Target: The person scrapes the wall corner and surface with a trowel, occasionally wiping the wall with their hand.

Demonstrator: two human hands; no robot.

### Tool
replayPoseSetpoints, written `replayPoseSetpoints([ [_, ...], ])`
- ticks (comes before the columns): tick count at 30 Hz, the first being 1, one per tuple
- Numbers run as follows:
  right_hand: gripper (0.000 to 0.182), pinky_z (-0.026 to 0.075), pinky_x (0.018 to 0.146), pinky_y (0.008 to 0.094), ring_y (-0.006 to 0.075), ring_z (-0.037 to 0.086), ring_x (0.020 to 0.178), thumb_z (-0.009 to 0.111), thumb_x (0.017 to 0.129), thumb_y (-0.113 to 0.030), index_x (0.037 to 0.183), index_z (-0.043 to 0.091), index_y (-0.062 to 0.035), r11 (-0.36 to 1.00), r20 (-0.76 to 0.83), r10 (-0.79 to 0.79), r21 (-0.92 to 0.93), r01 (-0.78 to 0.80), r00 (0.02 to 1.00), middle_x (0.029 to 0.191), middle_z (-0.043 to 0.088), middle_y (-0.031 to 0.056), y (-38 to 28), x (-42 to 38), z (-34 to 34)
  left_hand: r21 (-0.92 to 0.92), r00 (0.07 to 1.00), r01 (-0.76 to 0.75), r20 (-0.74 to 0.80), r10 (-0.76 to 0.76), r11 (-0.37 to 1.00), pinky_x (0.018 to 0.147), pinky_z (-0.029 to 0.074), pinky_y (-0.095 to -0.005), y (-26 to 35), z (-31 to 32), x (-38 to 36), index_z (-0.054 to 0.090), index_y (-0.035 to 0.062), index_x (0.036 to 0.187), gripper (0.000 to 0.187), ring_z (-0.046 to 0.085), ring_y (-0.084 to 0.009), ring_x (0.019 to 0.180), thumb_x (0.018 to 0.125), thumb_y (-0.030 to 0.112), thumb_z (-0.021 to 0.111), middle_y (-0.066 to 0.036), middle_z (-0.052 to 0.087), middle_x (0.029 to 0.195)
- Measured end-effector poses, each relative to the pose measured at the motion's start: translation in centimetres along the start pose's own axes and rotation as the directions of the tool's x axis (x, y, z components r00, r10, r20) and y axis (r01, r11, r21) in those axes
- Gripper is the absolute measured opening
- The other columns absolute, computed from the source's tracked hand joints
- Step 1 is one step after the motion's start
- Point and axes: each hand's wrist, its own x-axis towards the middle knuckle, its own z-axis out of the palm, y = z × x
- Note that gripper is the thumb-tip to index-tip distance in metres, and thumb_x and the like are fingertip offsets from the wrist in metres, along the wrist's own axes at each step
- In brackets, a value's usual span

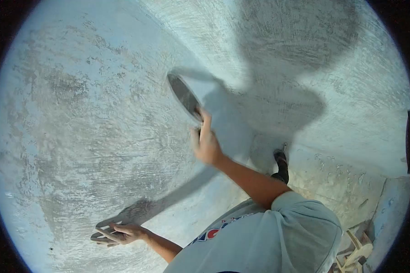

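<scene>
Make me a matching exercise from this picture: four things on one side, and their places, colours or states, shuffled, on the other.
Things
1. Flat oval tool
2. Left hand
3. Shirt
4. Plastered surface

Places, colours or states
A. Pale, with a red and blue print
B. Fingers spread, at the lower left of the picture
C. Patchy grey and pale blue, rough in texture
D. Dark, gripped in the right hand

Right pairs: 1-D, 2-B, 3-A, 4-C
</scene>
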Motion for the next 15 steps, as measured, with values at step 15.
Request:
replayPoseSetpoints([
  [15,0.065,0.04,0.118,0.048,0.0451,0.055,0.139,0.053,0.109,-0.01,0.162,0.016,0.0027,0.987,-0.021,0.149,0.07,-0.148,0.989,0.15,0.048,0.0391,0.4,2.7,-1.2,-0.007,0.988,-0.148,-0.034,0.148,0.989,0.129,0.018,-0.0619,0.4,0.4,0.2,0.074,0.0141,0.138,0.059,0.033,-0.0352,0.16,0.112,0.059,0.046,-0.011,0.061,0.156],
])
